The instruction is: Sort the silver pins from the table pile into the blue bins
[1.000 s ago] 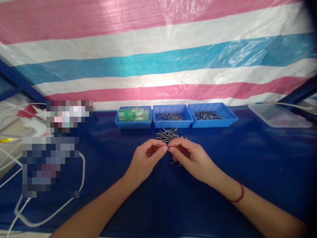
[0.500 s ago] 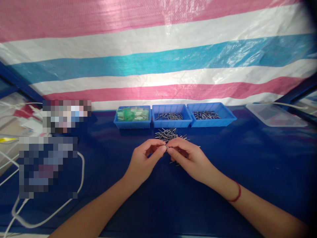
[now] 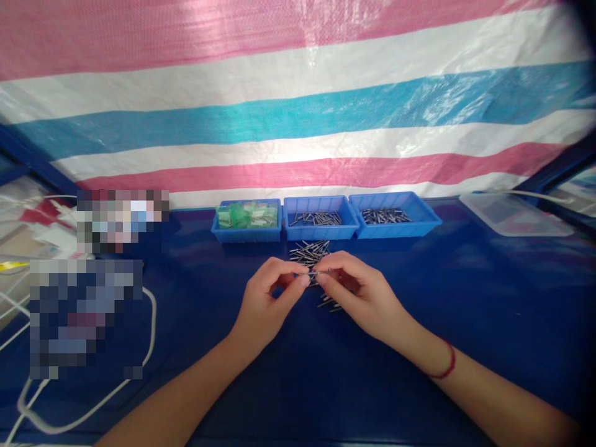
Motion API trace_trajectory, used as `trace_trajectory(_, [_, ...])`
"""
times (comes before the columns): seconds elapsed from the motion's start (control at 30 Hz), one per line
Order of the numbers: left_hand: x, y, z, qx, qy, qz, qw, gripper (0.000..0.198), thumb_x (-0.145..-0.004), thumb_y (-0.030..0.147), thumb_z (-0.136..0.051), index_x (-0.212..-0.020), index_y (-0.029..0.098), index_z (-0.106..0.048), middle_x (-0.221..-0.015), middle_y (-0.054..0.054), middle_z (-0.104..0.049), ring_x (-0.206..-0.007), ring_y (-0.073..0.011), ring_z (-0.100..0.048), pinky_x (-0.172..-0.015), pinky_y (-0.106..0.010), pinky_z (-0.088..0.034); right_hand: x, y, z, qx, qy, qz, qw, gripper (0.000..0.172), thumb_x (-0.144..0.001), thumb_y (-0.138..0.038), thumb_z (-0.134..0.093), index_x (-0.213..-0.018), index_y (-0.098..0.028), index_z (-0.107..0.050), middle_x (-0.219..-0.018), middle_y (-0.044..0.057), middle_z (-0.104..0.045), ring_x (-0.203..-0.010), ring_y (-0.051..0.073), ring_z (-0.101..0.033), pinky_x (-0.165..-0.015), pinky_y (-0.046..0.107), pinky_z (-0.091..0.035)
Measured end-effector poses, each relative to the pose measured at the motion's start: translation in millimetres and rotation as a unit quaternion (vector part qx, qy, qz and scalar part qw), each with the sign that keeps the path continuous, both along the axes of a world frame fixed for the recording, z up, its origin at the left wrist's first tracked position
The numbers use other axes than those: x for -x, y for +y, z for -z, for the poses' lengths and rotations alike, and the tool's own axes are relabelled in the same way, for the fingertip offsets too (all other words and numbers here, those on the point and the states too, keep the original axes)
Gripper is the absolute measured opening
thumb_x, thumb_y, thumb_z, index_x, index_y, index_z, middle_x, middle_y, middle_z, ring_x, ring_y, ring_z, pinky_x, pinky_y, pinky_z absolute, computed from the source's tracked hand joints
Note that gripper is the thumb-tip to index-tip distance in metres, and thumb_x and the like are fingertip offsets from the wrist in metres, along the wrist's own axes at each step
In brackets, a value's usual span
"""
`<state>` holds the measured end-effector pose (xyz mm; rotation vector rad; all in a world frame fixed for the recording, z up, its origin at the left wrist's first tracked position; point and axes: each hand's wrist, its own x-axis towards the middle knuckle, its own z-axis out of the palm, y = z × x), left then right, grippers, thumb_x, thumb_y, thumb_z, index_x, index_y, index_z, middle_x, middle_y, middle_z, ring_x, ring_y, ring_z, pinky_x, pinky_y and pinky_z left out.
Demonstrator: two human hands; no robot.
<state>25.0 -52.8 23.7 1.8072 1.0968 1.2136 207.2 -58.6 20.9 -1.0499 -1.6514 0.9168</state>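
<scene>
A thin metal rod point(image 3: 311, 273) runs sideways between my two hands. My left hand point(image 3: 265, 295) pinches its left end with thumb and forefinger. My right hand point(image 3: 367, 295) grips the rod's right part the same way; the fingers hide some of it. Just behind the hands lies a heap of similar metal rods point(image 3: 308, 251) on the dark blue table point(image 3: 298, 385). More loose rods point(image 3: 329, 303) show beneath my right hand, partly covered by it.
Three blue trays stand in a row at the back: a left tray point(image 3: 246, 236) with green and clear packets, a middle tray point(image 3: 321, 234) and a right tray point(image 3: 398, 231) with metal rods. A translucent lid point(image 3: 516, 217) lies right; a white cable point(image 3: 153, 316) loops left.
My hands have drawn slightly apart, and more of the rod shows between the fingertips. The trays and the heap remain in place; the view has shifted a little.
</scene>
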Motion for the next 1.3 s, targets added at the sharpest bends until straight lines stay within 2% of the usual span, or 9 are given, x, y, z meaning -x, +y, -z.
trace_trajectory(0.33, [0, 4, 1.1, 0.019, 0.031, 0.037, 0.999, 0.007, -0.085, 0.025, -0.062, -0.088, 0.019, -0.065, -0.082, -0.001, -0.058, -0.072, -0.0121, -0.056, -0.064, -0.023, -0.045, -1, -6, -10.3, -0.057, 0.03, 0.027, 0.998, 0.004, -0.085, -0.025, -0.063, -0.087, -0.023, -0.062, -0.087, 0.004, -0.06, -0.065, 0.013, -0.057, -0.054, 0.026, -0.045])
trace_trajectory(0.47, [1, 7, 2.5, 0.042, 0.062, 0.032, 0.997, 0.018, -0.085, 0.028, -0.062, -0.1, 0.019, -0.062, -0.079, 0.001, -0.057, -0.07, -0.0121, -0.056, -0.065, -0.023, -0.045, -5, -3, -11.7, -0.049, 0.011, 0.039, 0.998, 0.006, -0.085, -0.028, -0.062, -0.084, -0.022, -0.062, -0.076, 0.002, -0.059, -0.059, 0.012, -0.052, -0.052, 0.026, -0.043])
trace_trajectory(0.57, [3, 12, 3.4, 0.03, 0.121, 0.016, 0.992, 0.025, -0.085, 0.028, -0.062, -0.107, 0.019, -0.059, -0.078, 0.001, -0.058, -0.068, -0.0124, -0.055, -0.065, -0.024, -0.045, -24, 12, -13.9, -0.089, -0.015, 0.144, 0.985, 0.011, -0.085, -0.032, -0.061, -0.084, -0.022, -0.064, -0.077, 0.002, -0.061, -0.06, 0.013, -0.053, -0.055, 0.027, -0.043])
trace_trajectory(0.63, [4, 16, 4.7, 0.005, 0.179, 0.024, 0.984, 0.019, -0.086, 0.026, -0.06, -0.104, 0.019, -0.062, -0.083, 0.0, -0.06, -0.073, -0.0133, -0.057, -0.068, -0.025, -0.046, -45, 27, -14.0, -0.138, -0.047, 0.261, 0.954, 0.014, -0.085, -0.033, -0.06, -0.091, -0.021, -0.065, -0.078, 0.003, -0.063, -0.062, 0.014, -0.054, -0.058, 0.028, -0.045])
trace_trajectory(0.7, [6, 19, 7.0, -0.013, 0.227, 0.032, 0.973, 0.016, -0.087, 0.024, -0.059, -0.1, 0.019, -0.065, -0.09, -0.002, -0.062, -0.079, -0.0149, -0.06, -0.074, -0.027, -0.047, -68, 43, -11.6, -0.185, -0.107, 0.359, 0.909, 0.018, -0.085, -0.034, -0.06, -0.095, -0.02, -0.067, -0.074, 0.002, -0.063, -0.057, 0.014, -0.052, -0.058, 0.029, -0.044])
trace_trajectory(0.77, [8, 21, 9.5, -0.022, 0.264, 0.029, 0.964, 0.017, -0.087, 0.023, -0.058, -0.102, 0.019, -0.065, -0.094, -0.004, -0.062, -0.085, -0.0169, -0.061, -0.078, -0.029, -0.048, -87, 56, -7.3, -0.189, -0.188, 0.392, 0.88, 0.02, -0.084, -0.031, -0.059, -0.098, -0.019, -0.067, -0.073, 0.001, -0.062, -0.057, 0.013, -0.05, -0.062, 0.03, -0.045])
trace_trajectory(0.93, [12, 25, 12.4, -0.043, 0.329, 0.054, 0.942, 0.022, -0.087, 0.031, -0.06, -0.105, 0.02, -0.066, -0.1, -0.005, -0.063, -0.094, -0.0206, -0.059, -0.086, -0.034, -0.047, -95, 64, 0.3, -0.16, -0.242, 0.356, 0.889, 0.037, -0.08, -0.029, -0.063, -0.115, -0.017, -0.058, -0.077, 0.002, -0.063, -0.061, 0.015, -0.051, -0.063, 0.031, -0.044])
trace_trajectory(1.07, [14, 27, 13.7, -0.072, 0.372, 0.077, 0.922, 0.026, -0.089, 0.032, -0.057, -0.112, 0.022, -0.065, -0.104, -0.006, -0.062, -0.096, -0.0214, -0.058, -0.088, -0.036, -0.046, -74, 51, -3.3, -0.164, -0.227, 0.296, 0.913, 0.034, -0.083, -0.029, -0.059, -0.115, -0.018, -0.056, -0.08, 0.002, -0.063, -0.063, 0.015, -0.051, -0.062, 0.03, -0.044])
trace_trajectory(1.3, [9, 25, 13.5, -0.053, 0.381, 0.068, 0.92, 0.015, -0.09, 0.029, -0.056, -0.094, 0.022, -0.068, -0.097, -0.003, -0.065, -0.089, -0.0201, -0.059, -0.078, -0.033, -0.043, -48, 33, -10.5, -0.17, -0.254, 0.17, 0.937, 0.03, -0.086, -0.025, -0.056, -0.115, -0.017, -0.056, -0.087, 0.004, -0.064, -0.072, 0.017, -0.057, -0.067, 0.031, -0.046])
